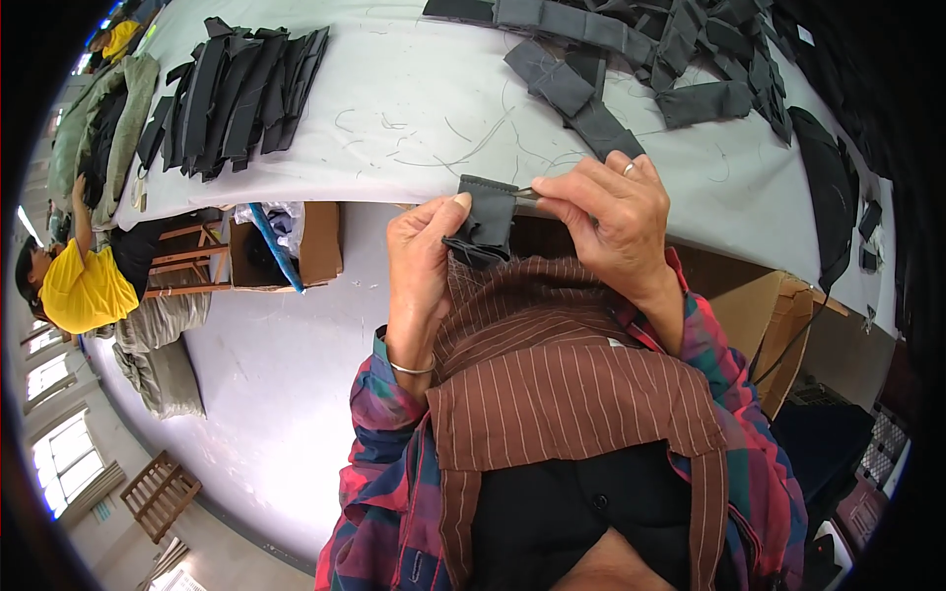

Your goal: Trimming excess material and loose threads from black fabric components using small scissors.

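My left hand [426,258] pinches a small dark grey fabric piece [485,219] by its left edge, held just in front of the white table's edge [394,192]. My right hand [611,212] grips a small metal tool [525,193], likely thread snips, whose tip touches the top right corner of the piece. A ring sits on a right finger and a bangle on my left wrist. I wear a brown striped apron over a plaid shirt.
A stack of black fabric strips [236,94] lies on the table at left, a heap of grey pieces [631,49] at upper right. Loose threads litter the tabletop. Cardboard boxes [305,246] stand under the table. A person in a yellow shirt [84,286] sits far left.
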A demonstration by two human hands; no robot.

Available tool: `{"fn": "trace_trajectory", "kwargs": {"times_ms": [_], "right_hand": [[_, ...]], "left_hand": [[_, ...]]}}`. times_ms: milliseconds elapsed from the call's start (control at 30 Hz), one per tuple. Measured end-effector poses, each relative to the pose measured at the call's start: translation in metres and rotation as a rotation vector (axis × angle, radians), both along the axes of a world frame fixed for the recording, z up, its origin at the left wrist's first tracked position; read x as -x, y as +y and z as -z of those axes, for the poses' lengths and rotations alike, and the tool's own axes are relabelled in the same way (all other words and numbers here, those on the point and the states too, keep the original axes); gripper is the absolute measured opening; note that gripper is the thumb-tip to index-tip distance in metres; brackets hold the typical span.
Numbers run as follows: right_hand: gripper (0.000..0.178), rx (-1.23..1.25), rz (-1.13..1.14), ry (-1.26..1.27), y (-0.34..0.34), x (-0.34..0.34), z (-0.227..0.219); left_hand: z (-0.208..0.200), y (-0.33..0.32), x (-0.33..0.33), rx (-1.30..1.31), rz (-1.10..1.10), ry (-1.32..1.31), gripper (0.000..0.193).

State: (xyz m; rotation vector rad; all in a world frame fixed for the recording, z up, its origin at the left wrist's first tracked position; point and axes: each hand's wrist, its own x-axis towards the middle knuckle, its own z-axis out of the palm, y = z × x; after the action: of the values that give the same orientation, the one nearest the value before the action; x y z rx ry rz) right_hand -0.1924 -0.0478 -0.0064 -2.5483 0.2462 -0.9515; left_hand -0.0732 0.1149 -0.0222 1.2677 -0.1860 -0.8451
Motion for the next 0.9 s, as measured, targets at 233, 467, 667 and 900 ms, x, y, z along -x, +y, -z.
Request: {"fn": "trace_trajectory", "kwargs": {"times_ms": [233,467,667,900], "right_hand": [[0.013,-0.901,0.000,-0.109,-0.009,0.005,-0.009],[0.016,-0.854,-0.138,0.095,0.003,0.015,0.007],[0.015,-0.694,-0.174,0.193,0.011,0.010,-0.001],[0.015,-0.466,-0.138,0.162,0.013,0.010,-0.001]], "left_hand": [[-0.057,0.001,0.015,0.082,0.083,-0.236,0.021],[0.016,0.005,-0.001,0.094,-0.002,-0.394,0.027],[0.017,-0.002,0.002,0.150,-0.033,-0.427,0.024],[0.020,-0.002,0.004,0.155,-0.057,-0.488,0.025]]}}
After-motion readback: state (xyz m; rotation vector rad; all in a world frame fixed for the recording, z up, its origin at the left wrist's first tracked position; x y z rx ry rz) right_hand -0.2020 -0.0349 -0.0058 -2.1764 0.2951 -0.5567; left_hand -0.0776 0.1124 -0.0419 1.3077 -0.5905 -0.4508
